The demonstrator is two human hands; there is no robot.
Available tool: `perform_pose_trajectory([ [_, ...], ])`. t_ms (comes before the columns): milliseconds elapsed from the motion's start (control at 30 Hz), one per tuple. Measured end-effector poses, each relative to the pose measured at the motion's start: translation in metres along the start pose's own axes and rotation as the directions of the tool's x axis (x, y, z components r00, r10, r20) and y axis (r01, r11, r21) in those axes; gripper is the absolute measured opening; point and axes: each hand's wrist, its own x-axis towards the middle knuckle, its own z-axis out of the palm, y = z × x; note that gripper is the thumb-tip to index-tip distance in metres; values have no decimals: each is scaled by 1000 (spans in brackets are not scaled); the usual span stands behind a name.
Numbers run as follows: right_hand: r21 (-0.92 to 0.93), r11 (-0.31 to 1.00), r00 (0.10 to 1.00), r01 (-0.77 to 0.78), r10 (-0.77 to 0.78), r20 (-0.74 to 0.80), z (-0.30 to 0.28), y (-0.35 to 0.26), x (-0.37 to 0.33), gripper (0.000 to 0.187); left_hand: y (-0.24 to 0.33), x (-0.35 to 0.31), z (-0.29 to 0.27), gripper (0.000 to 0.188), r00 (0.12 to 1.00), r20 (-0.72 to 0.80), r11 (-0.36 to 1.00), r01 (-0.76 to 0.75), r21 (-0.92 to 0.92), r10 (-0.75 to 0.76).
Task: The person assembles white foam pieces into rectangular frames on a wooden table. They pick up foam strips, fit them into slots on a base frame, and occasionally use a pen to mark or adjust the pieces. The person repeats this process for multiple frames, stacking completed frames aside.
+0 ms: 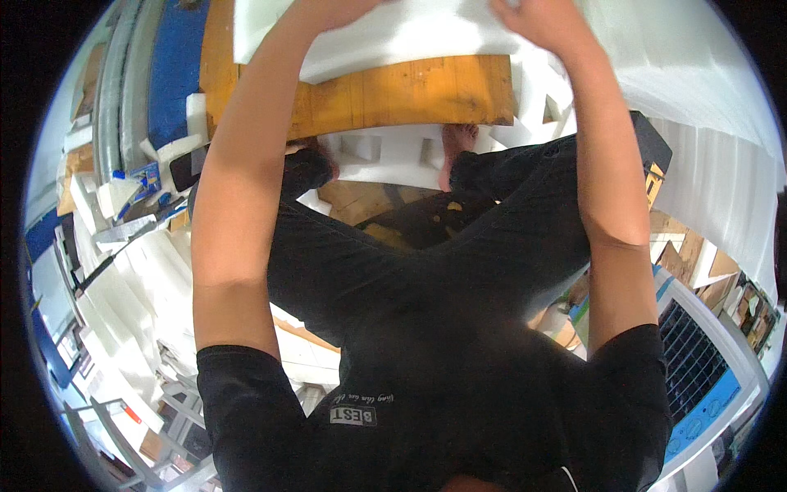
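Observation:
Both of my hands reach forward over a large white sheet or block, foam by its look point(410, 37), at the top of the head view. My left hand point(344, 10) is by its left part, cut off by the upper edge, with the fingers mostly out of sight. Farther right, my right hand point(533, 18) is bent inward, and its fingertips are cut off too. Whether either hand grips the white material cannot be seen. Just nearer than the white piece lies an orange-brown wooden board point(410, 92).
My bare foot point(456, 152) is beside white foam blocks point(381, 156) under the board. White foam sheeting point(713, 156) hangs at the right. A blue and white air cooler point(697, 369) stands at the lower right. White scraps point(123, 303) and a dark phone-like object point(185, 170) are left.

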Motion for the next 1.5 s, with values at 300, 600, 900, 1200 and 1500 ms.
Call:
perform_pose_trajectory([
  [300, -315, 947, 977, -57, 118, 178, 65, -33, 28, 36, -2, -28, 24, 47, 985, 12, 950, 163, 266, -173],
  [600, -392, 920, 988, -15, 75, 138, 81, -33, 19, 32, -14, -42, 41, 35, 987, -158, 971, 11, 241, 28],
  [900, -465, 885, 928, 19, 158, 338, 57, -11, 37, 51, -23, -80, 5, 58, 656, -743, 976, -219, -19, 132],
  [1200, -266, 963, 978, 51, 6, 210, 98, -63, 75, 67, -87, -138, 69, 64, 475, -441, 501, -1, -866, -762],
  [1500, -412, 888, 949, -203, 282, 140, 133, -120, 86, 61, -67, -124, 89, 68, 538, -345, 428, 33, -903, -769],
])
